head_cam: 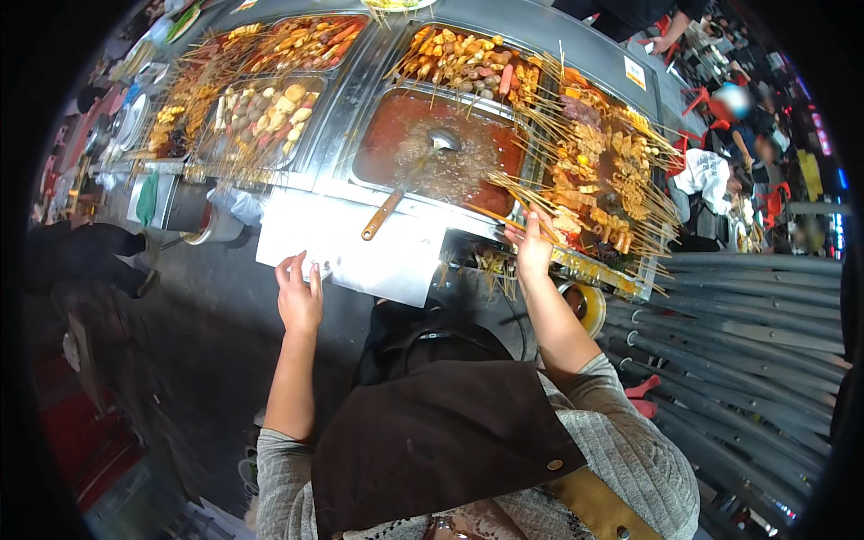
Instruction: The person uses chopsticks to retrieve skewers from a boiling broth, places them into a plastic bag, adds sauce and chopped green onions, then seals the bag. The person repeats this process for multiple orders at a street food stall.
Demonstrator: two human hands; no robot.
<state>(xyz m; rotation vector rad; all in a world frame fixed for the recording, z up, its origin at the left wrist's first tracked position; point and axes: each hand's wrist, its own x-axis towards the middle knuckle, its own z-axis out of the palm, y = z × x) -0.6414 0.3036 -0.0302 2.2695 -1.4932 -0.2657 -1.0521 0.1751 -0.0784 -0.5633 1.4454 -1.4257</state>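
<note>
My right hand (pixel 533 244) grips a pair of long wooden chopsticks (pixel 496 217) over the near right corner of the broth pan (pixel 378 121). Their tips point left, above the pan's front rim. At the front edge of a glaring white board (pixel 364 270), my left hand (pixel 300 293) has its thumb and fingers at a small white dish (pixel 324 268). Glare washes out much of the dish. A ladle (pixel 386 210) rests with its bowl in the bubbling reddish broth and its wooden handle out over the board.
Skewered food fills a tray at right (pixel 594 169), one behind the broth (pixel 466 57) and several at left (pixel 270 115). Metal rails (pixel 736 317) run along my right side. Below the counter stands a yellow-rimmed bucket (pixel 595 310). People sit beyond, at right.
</note>
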